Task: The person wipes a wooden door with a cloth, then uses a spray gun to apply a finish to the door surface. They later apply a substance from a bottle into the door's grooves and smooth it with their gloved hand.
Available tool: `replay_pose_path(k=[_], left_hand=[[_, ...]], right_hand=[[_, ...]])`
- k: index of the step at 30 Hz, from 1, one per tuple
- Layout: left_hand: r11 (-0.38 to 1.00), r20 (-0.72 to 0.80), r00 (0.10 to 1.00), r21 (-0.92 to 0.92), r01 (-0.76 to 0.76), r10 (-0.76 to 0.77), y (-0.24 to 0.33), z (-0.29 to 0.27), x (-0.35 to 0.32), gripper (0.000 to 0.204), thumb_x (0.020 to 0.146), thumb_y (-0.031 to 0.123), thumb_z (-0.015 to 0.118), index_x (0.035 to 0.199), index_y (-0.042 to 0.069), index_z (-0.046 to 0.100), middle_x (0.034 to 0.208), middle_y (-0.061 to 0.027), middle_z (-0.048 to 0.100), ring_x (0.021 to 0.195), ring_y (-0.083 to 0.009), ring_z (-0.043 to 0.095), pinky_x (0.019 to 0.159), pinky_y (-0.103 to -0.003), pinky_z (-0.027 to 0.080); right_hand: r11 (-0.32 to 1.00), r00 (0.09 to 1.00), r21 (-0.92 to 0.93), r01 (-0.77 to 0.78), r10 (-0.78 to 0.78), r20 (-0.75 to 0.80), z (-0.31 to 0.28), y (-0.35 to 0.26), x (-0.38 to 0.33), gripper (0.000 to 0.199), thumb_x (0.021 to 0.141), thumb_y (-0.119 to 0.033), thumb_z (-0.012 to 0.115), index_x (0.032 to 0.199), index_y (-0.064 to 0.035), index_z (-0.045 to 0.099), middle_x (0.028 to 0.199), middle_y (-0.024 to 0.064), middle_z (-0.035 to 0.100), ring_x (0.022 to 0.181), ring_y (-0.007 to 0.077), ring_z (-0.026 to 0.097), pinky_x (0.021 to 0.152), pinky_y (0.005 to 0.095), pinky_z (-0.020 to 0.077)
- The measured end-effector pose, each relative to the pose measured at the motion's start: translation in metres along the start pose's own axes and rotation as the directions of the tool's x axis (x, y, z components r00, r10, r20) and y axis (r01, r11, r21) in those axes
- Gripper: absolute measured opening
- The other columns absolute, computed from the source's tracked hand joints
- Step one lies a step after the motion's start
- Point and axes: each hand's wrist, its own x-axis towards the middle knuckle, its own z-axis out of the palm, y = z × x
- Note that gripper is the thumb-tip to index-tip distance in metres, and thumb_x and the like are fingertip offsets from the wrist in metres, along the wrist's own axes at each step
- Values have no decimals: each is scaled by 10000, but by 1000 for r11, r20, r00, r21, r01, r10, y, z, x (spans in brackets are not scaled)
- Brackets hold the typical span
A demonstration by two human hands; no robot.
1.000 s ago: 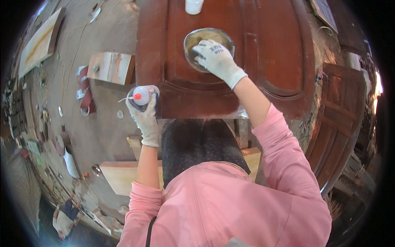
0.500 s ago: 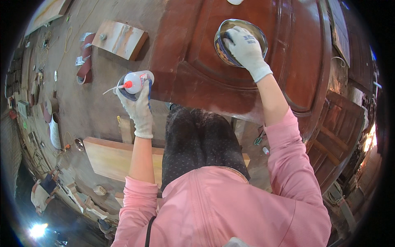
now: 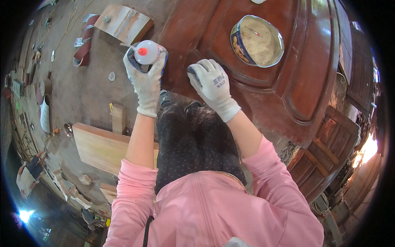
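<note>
My left hand (image 3: pixel 146 84), in a white work glove, is wrapped round a white squeeze bottle (image 3: pixel 153 54) with a red cap and a thin spout. My right hand (image 3: pixel 212 85), gloved too, is over the near edge of a brown wooden door panel (image 3: pixel 251 99) with its fingers curled together. What those fingers hold, if anything, is hidden. Farther right on the panel stands a round tin (image 3: pixel 238 46) of pale, sand-coloured powder (image 3: pixel 265 46). A small thin stick-like thing (image 3: pixel 253 31) lies on the powder.
A wooden block (image 3: pixel 123 24) and a strip of reddish sandpaper (image 3: pixel 85 45) lie at the far left. Nearer is a pale board (image 3: pixel 98 148). Another wooden panel (image 3: pixel 329 152) is at the right. A person (image 3: pixel 29 175) is at the lower left.
My right hand has come out of the tin and moved left and nearer, to the panel's near edge. The bottle in my left hand has shifted right and up, its spout end turned towards me.
</note>
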Motion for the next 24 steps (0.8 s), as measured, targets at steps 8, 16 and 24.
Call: replay_pose_path(k=[8,16,24], left_hand=[[986,205,967,43,-162,150,-13,4,14,639,782,128,872,1285,28,491,1180,-97,588,1035,-168,599,915,-332,520],[995,373,923,-39,-92,100,-24,-5,27,656,792,174,863,1308,36,483,1212,-108,575,1080,-193,588,935,-344,510],[993,458,882,-95,-75,111,-28,-3,34,662,829,205,842,1341,29,461,1237,-121,575,1104,-207,584,959,-353,494]], right_hand=[[957,997,-279,-77,78,-8,13,-32,-26,461,824,-264,717,1249,-91,669,1350,68,562,1232,312,496,1035,481,404],[890,944,-354,-288,327,54,27,-70,-23,701,887,-446,652,1462,-76,496,1545,110,412,1439,386,325,1199,572,216],[824,889,-378,-423,458,4,40,-89,-23,770,921,-496,587,1508,-32,405,1578,180,362,1484,386,271,1219,592,118]])
